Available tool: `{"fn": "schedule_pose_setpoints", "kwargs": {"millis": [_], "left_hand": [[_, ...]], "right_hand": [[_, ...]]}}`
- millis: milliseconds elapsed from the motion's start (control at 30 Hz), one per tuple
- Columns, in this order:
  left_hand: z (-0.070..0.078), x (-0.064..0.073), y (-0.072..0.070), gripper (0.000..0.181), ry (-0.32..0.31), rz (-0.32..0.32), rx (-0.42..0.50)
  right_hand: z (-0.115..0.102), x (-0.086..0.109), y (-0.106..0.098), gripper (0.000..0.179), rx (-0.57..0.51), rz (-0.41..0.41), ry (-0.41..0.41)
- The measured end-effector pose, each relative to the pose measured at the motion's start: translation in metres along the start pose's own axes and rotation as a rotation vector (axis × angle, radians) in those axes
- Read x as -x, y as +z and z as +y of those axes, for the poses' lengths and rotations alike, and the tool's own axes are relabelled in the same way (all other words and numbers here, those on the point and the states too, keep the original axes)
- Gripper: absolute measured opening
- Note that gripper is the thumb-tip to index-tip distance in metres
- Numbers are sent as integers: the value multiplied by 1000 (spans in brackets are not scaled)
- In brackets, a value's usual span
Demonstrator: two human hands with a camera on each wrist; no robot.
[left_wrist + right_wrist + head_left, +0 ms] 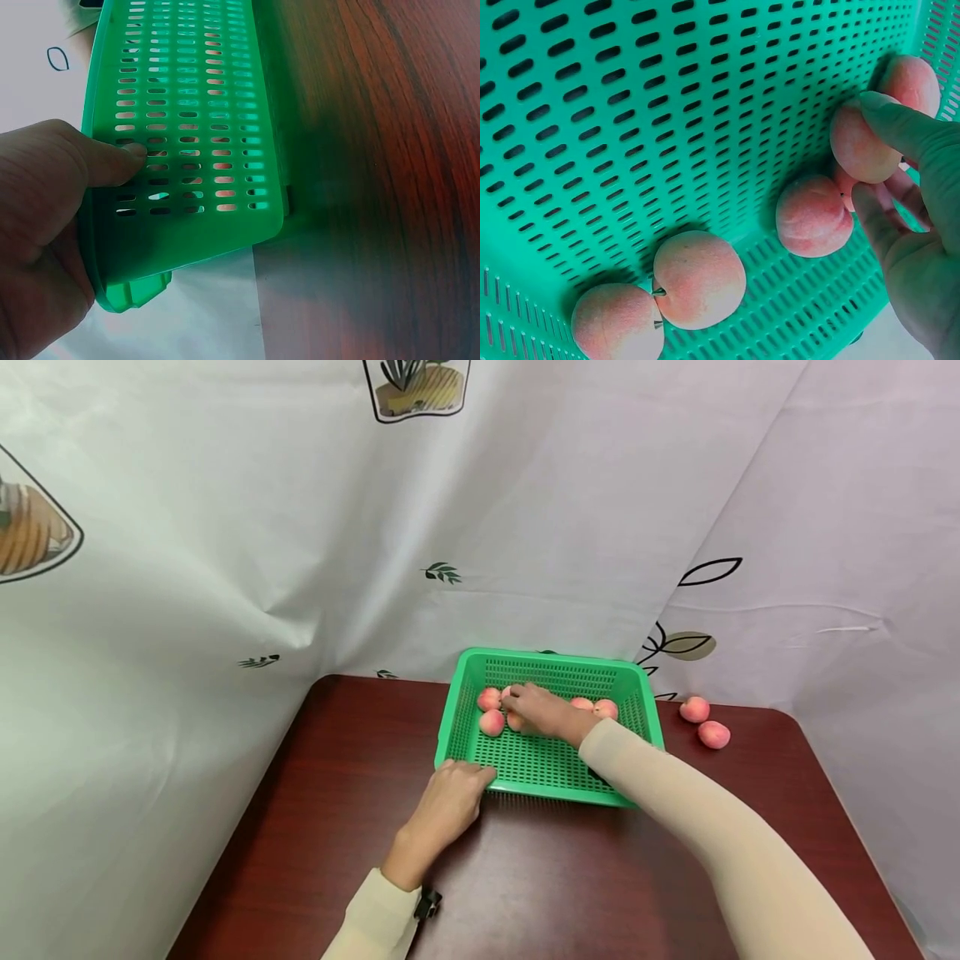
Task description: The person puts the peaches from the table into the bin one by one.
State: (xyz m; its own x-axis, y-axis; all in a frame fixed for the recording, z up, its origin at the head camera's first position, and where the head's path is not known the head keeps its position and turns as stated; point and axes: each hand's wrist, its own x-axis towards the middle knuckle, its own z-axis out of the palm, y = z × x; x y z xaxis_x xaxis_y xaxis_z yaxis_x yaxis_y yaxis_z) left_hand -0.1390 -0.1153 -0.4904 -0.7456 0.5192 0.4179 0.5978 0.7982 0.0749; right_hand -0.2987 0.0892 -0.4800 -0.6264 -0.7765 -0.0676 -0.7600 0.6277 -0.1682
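Note:
A green perforated plastic basket stands on the table with several pinkish peaches inside. My left hand grips its near left corner; in the left wrist view the thumb presses the outer wall and the other fingers are hidden over the rim. Inside the basket, my right hand holds a peach between thumb and fingers, low among the peaches at the left. Close to that hand lie another peach and one at the far corner. Two peaches rest together farther along the basket.
Two more peaches lie on the dark red-brown table to the right of the basket. A white patterned cloth hangs behind the table and along its sides, close to the basket's back rim.

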Motion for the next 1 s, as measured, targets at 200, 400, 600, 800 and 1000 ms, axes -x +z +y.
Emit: {"fn": "schedule_pose_setpoints", "kwargs": {"millis": [200,400,600,800,1000], "left_hand": [[1,-1,1,40,-4,-8,-6],[1,-1,2,40,1,4,7],[0,0,4,39,15,32,10],[0,0,3,39,6,14,7],[-1,-1,1,39,-1,2,5]], "right_hand": [[1,2,1,32,25,-3,-14],[2,4,2,34,13,7,-51],[-1,9,-7,33,-14,14,-36],[-4,20,-39,45,-16,49,-19],[0,42,-76,51,-26,101,-1]]}}
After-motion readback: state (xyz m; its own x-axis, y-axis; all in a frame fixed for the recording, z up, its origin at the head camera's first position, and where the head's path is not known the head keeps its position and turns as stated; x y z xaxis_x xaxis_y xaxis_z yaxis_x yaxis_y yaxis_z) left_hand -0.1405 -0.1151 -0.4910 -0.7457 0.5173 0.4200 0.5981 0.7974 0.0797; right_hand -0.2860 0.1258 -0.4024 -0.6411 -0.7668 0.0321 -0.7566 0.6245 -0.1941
